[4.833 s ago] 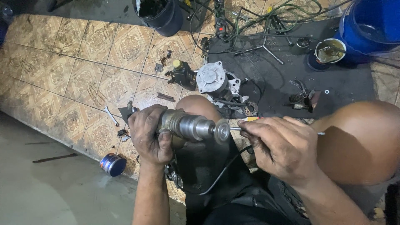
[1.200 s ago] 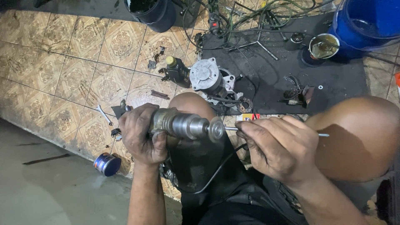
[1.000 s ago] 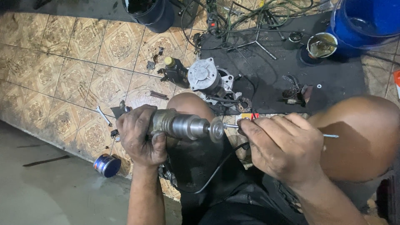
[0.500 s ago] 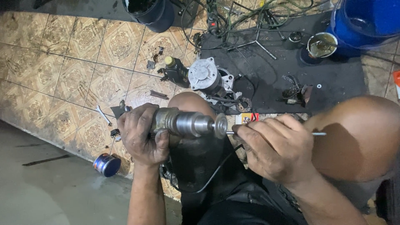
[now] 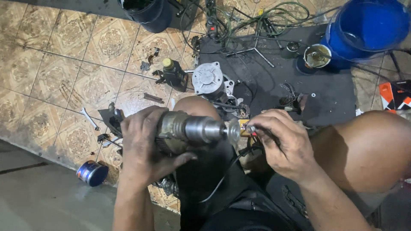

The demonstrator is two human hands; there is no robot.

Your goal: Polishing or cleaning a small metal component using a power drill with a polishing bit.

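Note:
My left hand grips a grey metal cylindrical motor part lying sideways over my left knee. Its stepped shaft ends in a small gear that points right. My right hand holds a thin tool with a yellow and red handle, its end against the gear tip. A dark cable hangs below the part across my dark shorts.
A round grey motor housing stands on the tiled floor beyond my knee, next to a small black bottle jack. A black mat carries wires, a cross wrench and a tin cup. A blue bucket stands far right, a blue can lower left.
My right hand has shifted slightly left and turned the thin tool at the gear end. The left hand keeps the same grip on the motor part.

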